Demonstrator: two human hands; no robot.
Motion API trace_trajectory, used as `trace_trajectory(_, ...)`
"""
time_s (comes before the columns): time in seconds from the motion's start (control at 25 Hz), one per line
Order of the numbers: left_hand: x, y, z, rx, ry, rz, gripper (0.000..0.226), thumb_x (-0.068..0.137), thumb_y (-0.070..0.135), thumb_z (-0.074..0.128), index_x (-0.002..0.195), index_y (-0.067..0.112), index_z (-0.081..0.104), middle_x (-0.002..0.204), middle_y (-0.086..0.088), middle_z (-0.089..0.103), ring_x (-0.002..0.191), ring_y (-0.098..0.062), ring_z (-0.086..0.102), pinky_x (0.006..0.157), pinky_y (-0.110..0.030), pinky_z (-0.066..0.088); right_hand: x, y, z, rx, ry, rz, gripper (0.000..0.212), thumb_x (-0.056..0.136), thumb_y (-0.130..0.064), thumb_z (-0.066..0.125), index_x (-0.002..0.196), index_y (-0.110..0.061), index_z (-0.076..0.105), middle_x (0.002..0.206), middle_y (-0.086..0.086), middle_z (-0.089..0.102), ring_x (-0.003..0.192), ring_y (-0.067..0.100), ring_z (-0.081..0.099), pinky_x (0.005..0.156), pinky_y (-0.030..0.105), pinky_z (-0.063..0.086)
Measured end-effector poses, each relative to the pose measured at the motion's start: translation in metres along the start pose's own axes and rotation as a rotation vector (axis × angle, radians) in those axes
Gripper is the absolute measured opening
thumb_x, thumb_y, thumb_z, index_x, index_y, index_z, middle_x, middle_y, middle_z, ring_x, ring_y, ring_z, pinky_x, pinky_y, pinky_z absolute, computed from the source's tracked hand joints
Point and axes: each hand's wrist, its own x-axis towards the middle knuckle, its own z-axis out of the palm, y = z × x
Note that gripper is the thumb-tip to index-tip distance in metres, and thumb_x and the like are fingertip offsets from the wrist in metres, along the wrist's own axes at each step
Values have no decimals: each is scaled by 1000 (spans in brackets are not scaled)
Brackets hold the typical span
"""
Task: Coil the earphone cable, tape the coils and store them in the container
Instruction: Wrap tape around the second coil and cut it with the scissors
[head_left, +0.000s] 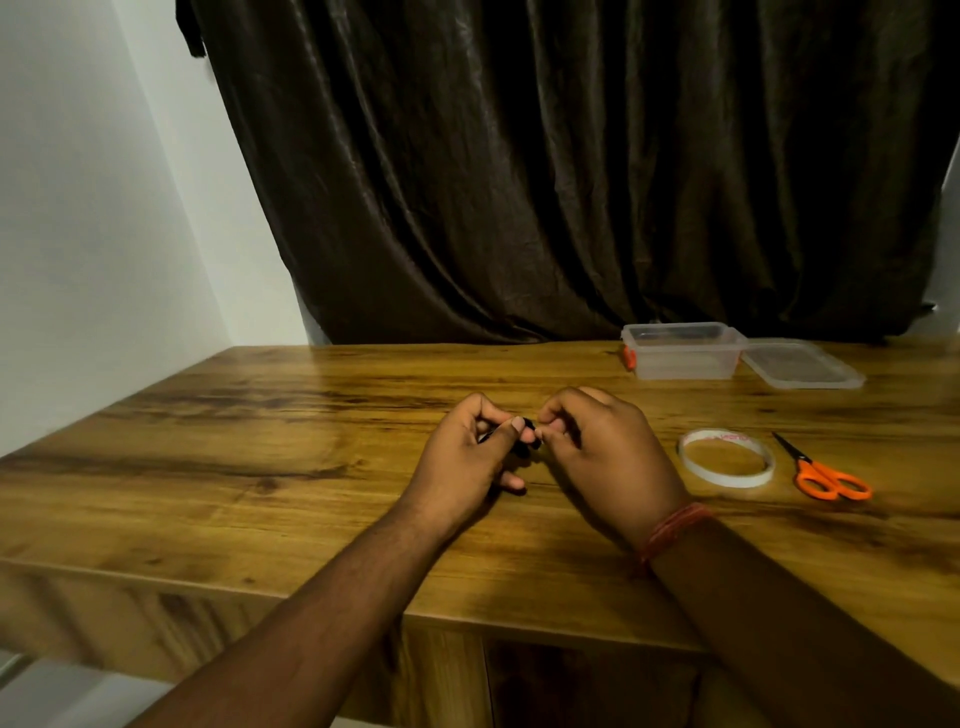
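Now both hands meet over the wooden table (260, 441), working a small black bundle of earphone cable (524, 434).

Left hand (467, 457) has its fingers curled, thumb pressed onto the cable; right hand (597, 447) pinches it from the other side with bent fingertips, a red thread band (670, 530) on that wrist. To the right lie a tape roll (726, 464) and orange-handled scissors (823, 470). Farther back stands the clear container (683, 351), open, its lid (802, 364) just beside it.
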Motion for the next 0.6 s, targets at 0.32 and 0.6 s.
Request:
trace_trajectory(0.32, 3, -1, 0, -73, 19, -43, 8, 97, 8, 59, 91, 10, 55, 71, -9, 65, 63, -30, 51, 48, -29, 56, -1, -7, 6, -149, -94, -169, 12, 93, -23, 62, 104, -19, 64, 101, -2, 58, 92, 15, 55, 75, 28, 45)
trace_trajectory(0.6, 2, 4, -1, -148, 11, -137, 15, 89, 19, 68, 90, 12, 55, 65, -8, 56, 55, -15, 49, 51, -31, 55, -4, -9, 5, -308, -85, -299, 17, 93, -22, 62, 110, -20, 63, 99, -3, 58, 93, 16, 57, 73, 29, 46)
